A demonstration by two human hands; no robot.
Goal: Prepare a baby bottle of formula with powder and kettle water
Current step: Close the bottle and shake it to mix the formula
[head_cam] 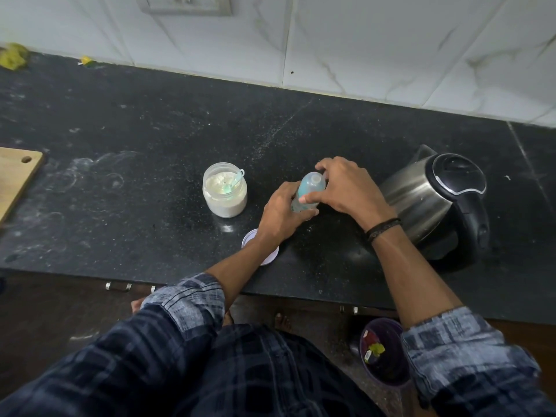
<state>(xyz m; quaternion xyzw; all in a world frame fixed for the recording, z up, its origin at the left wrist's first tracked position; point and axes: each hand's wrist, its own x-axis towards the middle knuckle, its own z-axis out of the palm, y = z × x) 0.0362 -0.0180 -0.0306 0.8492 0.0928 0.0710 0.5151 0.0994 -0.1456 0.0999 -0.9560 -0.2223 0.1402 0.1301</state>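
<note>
Both hands on the bottle [311, 188], mid-counter [150, 130].

Left hand [281, 213]: fingers wrapped round the lower body, a firm closed grip. The bottle's base is hidden behind this hand, so I can't tell if it sits on the counter or is lifted.

Right hand [346, 186]: comes over from the right, fingers curled across the far side of the clear cap, thumb pressed on the near side just above the left hand's fingers. Closed on the top end. Dark wristband [382, 228] on that wrist.

The bottle sticks up between the two grips. Only the cap and a strip of the pale blue-green body show, and the top leans slightly toward the right hand.

Relative to the grip:
- powder jar [225, 194] is left of the left hand, near but apart, open, with a pale green scoop [233, 183] standing in the powder
- white lid [251, 237] lies flat under the left wrist, partly covered by the forearm
- kettle [436, 200] is just right of the right hand behind its wrist, lid down, spout toward the wall
- cutting board [15, 173] is far left, well apart
- bin [383, 353] is on the floor below the right forearm
</note>
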